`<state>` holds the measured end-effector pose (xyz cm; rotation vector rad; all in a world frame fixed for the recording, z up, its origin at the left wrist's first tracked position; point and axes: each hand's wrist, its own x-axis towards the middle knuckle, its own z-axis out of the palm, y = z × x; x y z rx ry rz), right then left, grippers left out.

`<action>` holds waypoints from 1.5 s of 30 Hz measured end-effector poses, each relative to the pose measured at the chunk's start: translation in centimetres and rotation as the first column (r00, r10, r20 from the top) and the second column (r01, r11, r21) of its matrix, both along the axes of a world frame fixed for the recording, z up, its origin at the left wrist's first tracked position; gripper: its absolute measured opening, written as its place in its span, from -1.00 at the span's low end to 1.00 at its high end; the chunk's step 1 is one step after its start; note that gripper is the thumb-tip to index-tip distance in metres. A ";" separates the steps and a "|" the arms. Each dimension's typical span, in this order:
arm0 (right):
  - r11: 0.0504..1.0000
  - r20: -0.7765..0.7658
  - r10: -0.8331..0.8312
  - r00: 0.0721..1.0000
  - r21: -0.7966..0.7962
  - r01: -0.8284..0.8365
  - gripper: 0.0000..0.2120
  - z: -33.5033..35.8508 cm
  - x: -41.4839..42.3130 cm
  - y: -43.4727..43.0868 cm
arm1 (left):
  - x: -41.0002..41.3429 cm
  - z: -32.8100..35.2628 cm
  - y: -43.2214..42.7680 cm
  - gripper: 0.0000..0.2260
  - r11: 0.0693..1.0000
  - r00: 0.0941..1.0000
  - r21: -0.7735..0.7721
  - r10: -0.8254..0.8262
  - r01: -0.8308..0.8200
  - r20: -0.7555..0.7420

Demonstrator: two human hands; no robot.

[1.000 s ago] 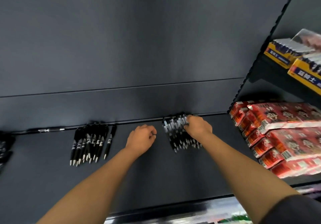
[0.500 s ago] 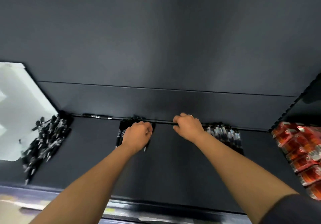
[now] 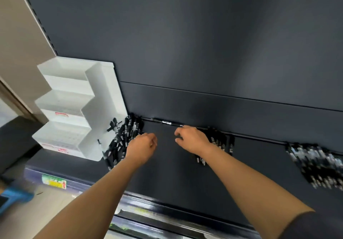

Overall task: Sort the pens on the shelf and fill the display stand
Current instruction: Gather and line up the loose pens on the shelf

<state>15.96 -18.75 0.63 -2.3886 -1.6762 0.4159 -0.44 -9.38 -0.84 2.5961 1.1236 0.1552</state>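
Head view: we see left grip (image 3: pixel 142 148) clenched, just right of pen pile (image 3: pixel 121 140); right grip (image 3: pixel 192 139) released, middle pens (image 3: pixel 220 140) just right.

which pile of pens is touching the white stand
The leftmost pile of black pens, heaped against the white stepped plastic display stand; the middle pile lies by the right hand, the third pile far right.

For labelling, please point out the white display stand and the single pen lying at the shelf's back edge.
white display stand (image 3: pixel 104 108): head view, on its right side wall.
single pen (image 3: pixel 161 121): head view, on the middle of its barrel.
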 end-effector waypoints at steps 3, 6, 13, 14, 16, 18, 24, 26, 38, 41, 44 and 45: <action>0.999 -0.032 0.003 0.999 -0.050 -0.004 -0.72 -0.6 -2.3 2.2 | -2.4 -0.6 2.3 -0.82 0.999 0.999 -0.032 0.039 -0.039 -0.001; 0.995 -0.056 0.016 0.998 -0.096 -0.022 -0.71 -1.2 -3.9 4.1 | -4.1 -1.3 4.1 -0.83 0.993 0.996 -0.079 0.089 -0.091 -0.026; 0.976 -0.114 0.099 0.989 -0.181 -0.118 -0.70 -2.7 -5.9 7.5 | -6.1 -3.3 5.3 -0.80 0.984 0.974 -0.081 0.140 -0.156 -0.180; 0.972 -0.128 0.115 0.985 -0.191 -0.138 -0.70 -3.0 -6.0 8.0 | -6.0 -3.5 5.4 -0.81 0.984 0.970 -0.072 0.146 -0.163 -0.194; 0.960 -0.173 0.145 0.974 -0.214 -0.181 -0.69 -3.5 -6.1 8.7 | -5.7 -3.7 5.3 -0.85 0.986 0.965 -0.050 0.147 -0.161 -0.218; 0.945 -0.225 0.185 0.957 -0.227 -0.236 -0.66 -4.0 -6.3 9.4 | -5.4 -3.7 5.4 -0.84 0.987 0.962 -0.046 0.141 -0.155 -0.232; 0.889 -0.290 0.274 0.917 -0.288 -0.357 -0.69 -5.0 -7.5 10.8 | -6.4 -3.6 6.2 -0.77 0.967 0.975 -0.125 0.218 -0.222 -0.044; 0.903 -0.307 0.235 0.922 -0.281 -0.324 -0.82 -5.1 -7.7 11.0 | -6.9 -3.5 6.6 -0.74 0.962 0.972 -0.149 0.235 -0.230 0.017; 0.964 -0.179 -0.009 0.984 -0.263 -0.039 -0.63 -3.9 -5.3 7.7 | -4.0 -3.0 5.5 -0.83 0.982 0.987 -0.167 0.104 -0.083 0.120; 0.981 -0.147 -0.129 0.981 -0.165 0.104 -0.61 -3.2 -2.8 5.9 | -1.2 -2.5 4.4 -0.83 0.983 0.992 -0.183 0.031 -0.008 0.120; 0.967 -0.096 -0.245 0.965 -0.103 0.235 -0.58 -2.6 -0.2 3.7 | 1.7 -2.1 3.2 -0.81 0.978 0.993 -0.198 -0.040 0.061 0.109; 0.957 -0.071 -0.281 0.957 -0.096 0.274 -0.57 -2.6 0.6 2.8 | 2.7 -2.0 2.8 -0.82 0.976 0.992 -0.204 -0.062 0.082 0.106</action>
